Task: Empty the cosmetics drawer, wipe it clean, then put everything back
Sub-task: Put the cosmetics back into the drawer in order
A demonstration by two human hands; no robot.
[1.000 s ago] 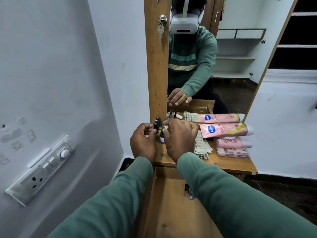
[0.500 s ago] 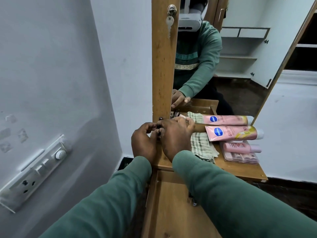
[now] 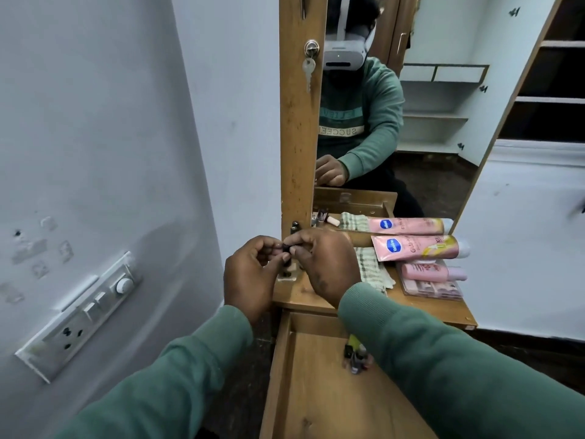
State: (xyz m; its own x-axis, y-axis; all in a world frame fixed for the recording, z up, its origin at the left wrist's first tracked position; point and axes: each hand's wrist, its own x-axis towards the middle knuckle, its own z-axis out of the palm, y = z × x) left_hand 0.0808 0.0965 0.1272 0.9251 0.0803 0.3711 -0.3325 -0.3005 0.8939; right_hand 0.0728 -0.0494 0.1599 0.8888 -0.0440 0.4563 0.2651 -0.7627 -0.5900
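My left hand point(image 3: 253, 274) and my right hand point(image 3: 326, 264) meet above the left end of the wooden dresser shelf point(image 3: 316, 296). Together they pinch a small dark cosmetic bottle point(image 3: 286, 248) between their fingertips. Below them a small bottle point(image 3: 287, 274) stands on the shelf, and two dark caps point(image 3: 295, 226) stand by the mirror post. The open wooden drawer point(image 3: 316, 391) lies under my arms, with several small bottles point(image 3: 356, 356) in it. A checked cloth point(image 3: 370, 267) lies on the shelf beside my right hand.
Two pink tubes point(image 3: 418, 247) point(image 3: 433, 271) and a clear flat case point(image 3: 430, 288) lie on the shelf's right side. A mirror point(image 3: 395, 122) stands behind, its post holding a lock with a key point(image 3: 308, 71). A wall switch panel point(image 3: 82, 315) is at left.
Both hands have lifted slightly off the shelf and drawn closer, now pinching a small dark bottle between them. The view has tilted, showing more of the drawer's inside.
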